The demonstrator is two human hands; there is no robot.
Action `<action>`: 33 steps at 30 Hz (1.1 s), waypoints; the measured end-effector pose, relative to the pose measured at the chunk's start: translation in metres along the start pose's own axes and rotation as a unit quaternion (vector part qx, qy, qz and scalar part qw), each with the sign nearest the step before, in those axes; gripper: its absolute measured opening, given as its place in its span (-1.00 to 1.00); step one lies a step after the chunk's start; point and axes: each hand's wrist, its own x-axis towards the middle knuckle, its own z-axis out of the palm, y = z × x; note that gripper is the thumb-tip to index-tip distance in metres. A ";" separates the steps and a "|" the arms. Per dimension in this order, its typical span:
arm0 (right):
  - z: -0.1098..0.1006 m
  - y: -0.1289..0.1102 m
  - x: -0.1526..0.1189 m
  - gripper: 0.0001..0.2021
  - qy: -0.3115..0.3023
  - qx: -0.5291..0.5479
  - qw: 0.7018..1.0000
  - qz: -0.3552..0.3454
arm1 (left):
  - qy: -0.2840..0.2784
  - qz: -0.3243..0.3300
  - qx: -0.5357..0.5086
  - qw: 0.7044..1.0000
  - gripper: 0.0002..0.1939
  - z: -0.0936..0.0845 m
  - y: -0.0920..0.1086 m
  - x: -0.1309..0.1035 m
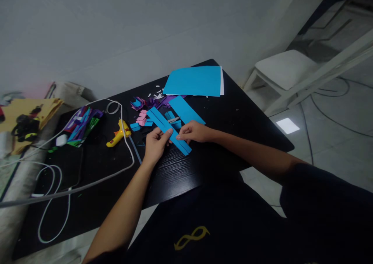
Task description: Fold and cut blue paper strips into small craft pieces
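Note:
A long blue paper strip with dark lines along it slants above the black table. My left hand grips its left edge, the thumb lying on top. On the right side of the strip, my right hand pinches its edge with bent fingers. Just behind the hands lie a blue paper piece, pink paper pieces and small blue pieces. Scissors, partly hidden by the strip, seem to rest on blue paper beyond it.
Large blue sheets lie at the back of the black table. A yellow glue gun, a looping white cable and a bundle of coloured strips are at the left. A white chair stands at the right.

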 end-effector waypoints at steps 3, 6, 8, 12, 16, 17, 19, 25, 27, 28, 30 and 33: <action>0.000 -0.001 -0.001 -0.72 -0.002 -0.007 1.000 0.002 | 0.001 -0.006 -0.003 1.000 -0.64 0.000 -0.002 0.000; -0.001 -0.002 -0.001 -0.73 -0.004 -0.016 1.000 0.003 | 0.003 -0.012 -0.003 1.000 -0.66 -0.002 -0.006 0.001; 0.000 -0.001 -0.001 -0.73 -0.006 -0.016 1.000 0.002 | 0.001 -0.014 0.010 1.000 -0.68 -0.003 -0.009 0.001; 0.000 -0.001 -0.001 -0.71 -0.009 -0.012 1.000 0.000 | -0.019 -0.016 0.040 0.999 -0.68 -0.004 -0.013 0.001; 0.000 -0.003 -0.001 -0.68 -0.004 -0.029 1.000 -0.008 | 0.009 -0.009 0.048 0.999 -0.69 -0.006 -0.013 0.001; 0.000 -0.003 -0.001 -0.69 -0.003 -0.035 0.999 -0.010 | 0.030 -0.008 0.044 0.999 -0.69 -0.007 -0.012 0.002; 0.000 -0.004 -0.002 -0.70 -0.010 -0.032 0.999 -0.006 | 0.078 -0.008 0.026 0.997 -0.69 -0.009 -0.011 0.003; 0.001 -0.003 -0.002 -0.70 -0.030 0.006 0.999 0.021 | 0.122 -0.004 -0.021 0.992 -0.67 -0.012 -0.012 0.007; 0.001 -0.002 -0.002 -0.70 -0.028 0.012 0.999 0.019 | 0.116 -0.006 -0.021 0.993 -0.66 -0.011 -0.012 0.007; 0.001 -0.002 -0.002 -0.71 -0.026 0.013 0.999 0.016 | 0.111 -0.007 -0.021 0.994 -0.67 -0.010 -0.012 0.006; 0.002 -0.002 -0.002 -0.74 -0.024 0.010 1.000 0.005 | 0.097 -0.011 -0.020 0.995 -0.67 -0.007 -0.012 0.005; 0.004 -0.002 -0.003 -0.76 -0.030 0.001 1.000 -0.004 | 0.073 -0.016 -0.009 0.997 -0.66 -0.003 -0.011 0.002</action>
